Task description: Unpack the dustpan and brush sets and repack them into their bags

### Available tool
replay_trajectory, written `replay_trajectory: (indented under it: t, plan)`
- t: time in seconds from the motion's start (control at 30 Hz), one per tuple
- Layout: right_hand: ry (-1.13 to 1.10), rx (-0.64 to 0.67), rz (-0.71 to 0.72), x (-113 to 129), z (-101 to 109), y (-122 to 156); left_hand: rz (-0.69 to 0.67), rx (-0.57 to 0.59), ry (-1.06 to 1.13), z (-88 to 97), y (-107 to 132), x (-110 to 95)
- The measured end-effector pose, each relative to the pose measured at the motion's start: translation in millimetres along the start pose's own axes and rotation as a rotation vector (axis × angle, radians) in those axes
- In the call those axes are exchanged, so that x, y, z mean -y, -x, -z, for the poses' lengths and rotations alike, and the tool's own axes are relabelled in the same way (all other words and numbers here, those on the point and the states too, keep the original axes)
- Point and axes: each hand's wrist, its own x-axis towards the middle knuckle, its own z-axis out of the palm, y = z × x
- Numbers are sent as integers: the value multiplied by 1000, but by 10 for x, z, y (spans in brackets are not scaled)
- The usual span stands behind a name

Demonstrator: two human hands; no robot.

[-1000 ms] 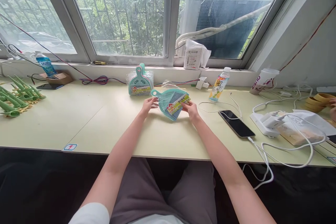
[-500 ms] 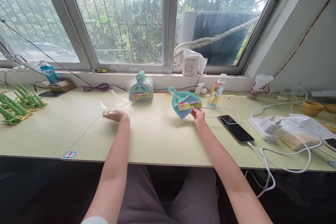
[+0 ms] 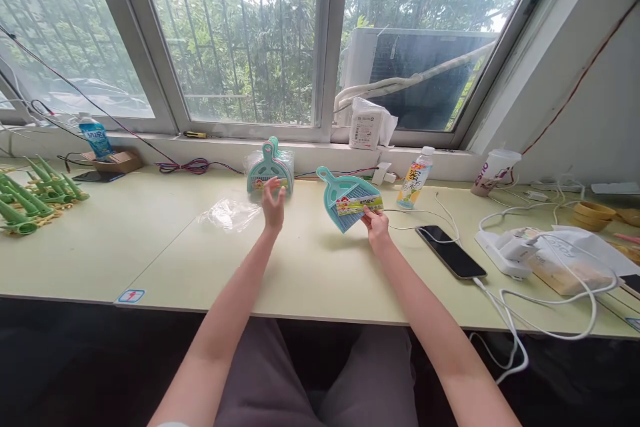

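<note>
My right hand point(image 3: 375, 221) pinches the lower edge of a teal mini dustpan-and-brush set point(image 3: 347, 197) with a yellow label, holding it upright above the pale table point(image 3: 310, 267). My left hand point(image 3: 273, 203) hovers open in the air, fingers spread, between that set and a crumpled clear plastic wrapper point(image 3: 230, 213) lying on the table to its left. Behind my left hand, a stack of wrapped teal dustpan sets point(image 3: 269, 169) stands against the windowsill.
A phone point(image 3: 451, 251) on a white cable lies right of my right hand, with a drink bottle point(image 3: 414, 177), a cup point(image 3: 493, 170), a power strip point(image 3: 503, 250) and tangled cables beyond. Green plastic pieces point(image 3: 30, 193) sit far left, near a blue bottle point(image 3: 95, 137).
My left hand pulled the clear wrapper off the dustpan set, dropped it on the table to the left, and has swung back toward the centre, open. My right hand keeps holding the set.
</note>
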Motion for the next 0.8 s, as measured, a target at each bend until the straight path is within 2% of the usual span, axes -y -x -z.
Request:
replay_trajectory:
  t: [0.07,0.1,0.13,0.2,0.27,0.33,0.4,0.5,0.57,0.63,0.7,0.8]
  plan:
    - [30,91,-6,-5,-32,32,278,430,192,-220,122,100]
    - [60,157,-24,-11,-51,55,369,589,240,-301,178,153]
    - [105,230,-57,-19,-72,81,402,663,253,-357,222,202]
    - [240,366,-159,-37,-115,139,395,649,223,-386,260,273]
    - [387,453,-257,-40,-145,180,363,523,185,-330,222,317]
    - [472,460,-283,-7,-137,168,388,406,184,-232,134,351]
    - [438,374,-223,66,-67,88,452,322,209,-142,44,389]
    - [196,91,-130,207,144,-112,509,258,215,-72,-24,440]
    - [61,-65,-132,281,295,-234,520,259,193,-68,-17,452]
    - [-6,-120,-124,323,394,-305,521,293,168,-85,13,444]
    - [-52,-114,-98,338,414,-320,506,353,147,-114,47,430]
    - [-13,-59,-64,323,313,-244,466,458,105,-187,96,421]
